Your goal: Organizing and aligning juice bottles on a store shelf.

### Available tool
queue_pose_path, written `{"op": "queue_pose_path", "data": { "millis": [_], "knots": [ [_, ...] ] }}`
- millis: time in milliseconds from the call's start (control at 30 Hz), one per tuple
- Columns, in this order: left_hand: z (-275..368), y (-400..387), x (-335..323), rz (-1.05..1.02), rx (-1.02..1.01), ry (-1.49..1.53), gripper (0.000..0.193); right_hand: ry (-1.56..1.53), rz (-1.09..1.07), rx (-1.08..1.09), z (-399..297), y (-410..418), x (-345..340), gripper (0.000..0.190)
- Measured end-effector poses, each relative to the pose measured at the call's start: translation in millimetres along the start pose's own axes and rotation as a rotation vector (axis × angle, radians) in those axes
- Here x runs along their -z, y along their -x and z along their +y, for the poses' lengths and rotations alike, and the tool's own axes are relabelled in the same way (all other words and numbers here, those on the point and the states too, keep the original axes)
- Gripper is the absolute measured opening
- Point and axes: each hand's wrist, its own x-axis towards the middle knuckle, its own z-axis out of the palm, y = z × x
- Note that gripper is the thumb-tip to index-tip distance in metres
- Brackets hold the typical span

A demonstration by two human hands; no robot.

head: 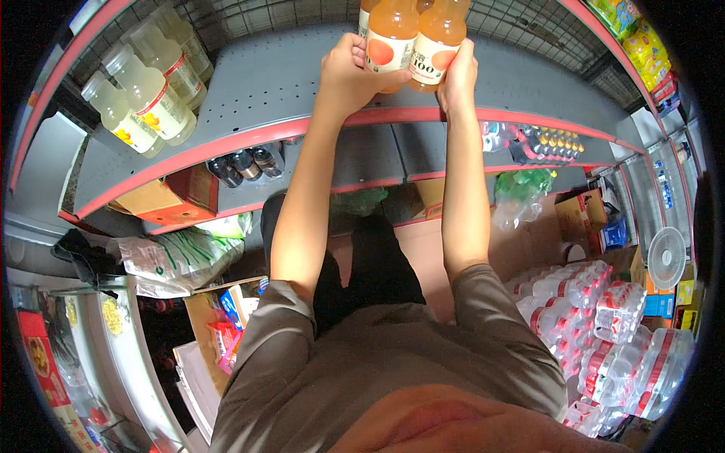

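Note:
Several plastic bottles of orange-coloured drink (395, 22) stand close together at the top of the view, over a grey perforated metal shelf (272, 79) with a red front edge. My left hand (352, 76) grips the cluster from the left, its thumb across the front of the near bottle. On the other side, my right hand (460, 76) presses against the near right bottle (436, 48). The caps are cut off by the picture's top edge. Whether the bottle bases rest on the shelf or hang just above it, I cannot tell.
Pale yellow drink bottles (150, 107) stand on the shelf's left end. Dark bottles (246, 165) and a cardboard box (170, 195) sit on the tier below. Shrink-wrapped water bottles (600, 340) are stacked at right, near a white fan (666, 257). A plastic sack (181, 257) lies at left.

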Motion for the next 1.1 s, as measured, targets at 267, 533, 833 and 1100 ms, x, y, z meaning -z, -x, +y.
{"op": "queue_pose_path", "data": {
  "millis": [267,533,833,1100],
  "knots": [
    [-1.9,0.9,-1.9,0.034,-0.098,-0.054,0.061,-0.134,-0.014,0.044,2.5,-3.8,0.0,0.049],
    [11.5,11.3,-0.7,0.023,-0.129,0.017,0.069,-0.138,-0.109,0.048,3.5,-9.9,5.7,0.056],
    [14.2,26.0,28.0,0.082,-0.160,-0.237,0.067,-0.083,-0.055,0.035,3.2,-8.3,1.2,0.051],
    [14.8,77.0,120.3,0.475,-0.184,-0.519,0.059,-0.023,0.017,0.012,2.2,-4.8,0.4,0.053]
  ]
}}
